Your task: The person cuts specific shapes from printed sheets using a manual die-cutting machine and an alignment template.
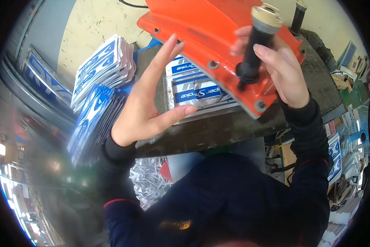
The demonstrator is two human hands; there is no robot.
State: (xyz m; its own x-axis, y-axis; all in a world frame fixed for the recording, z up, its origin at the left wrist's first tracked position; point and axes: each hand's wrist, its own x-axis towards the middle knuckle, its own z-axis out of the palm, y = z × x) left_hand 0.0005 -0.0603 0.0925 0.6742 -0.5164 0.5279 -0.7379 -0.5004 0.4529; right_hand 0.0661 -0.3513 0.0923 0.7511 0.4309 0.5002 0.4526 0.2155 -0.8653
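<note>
My left hand [148,99] is open, thumb and fingers spread apart. It hovers at the left end of a metal cutting die [170,96], which lies over a printed blue and white sheet [189,95] on the dark work surface. My right hand [285,66] is around the black handle [254,55] with a cream-coloured top, thumb in front and fingertips showing on the far side. This handle stands on the orange swing arm [218,45] of a press. The arm's bolted plate covers the right part of the die and sheet.
Stacks of printed sheets [96,68] and blue-edged sheets [92,119] stand on the left. A second black handle [298,18] rises at the back right. Silvery scraps [150,181] lie below the front edge of the work surface [172,142].
</note>
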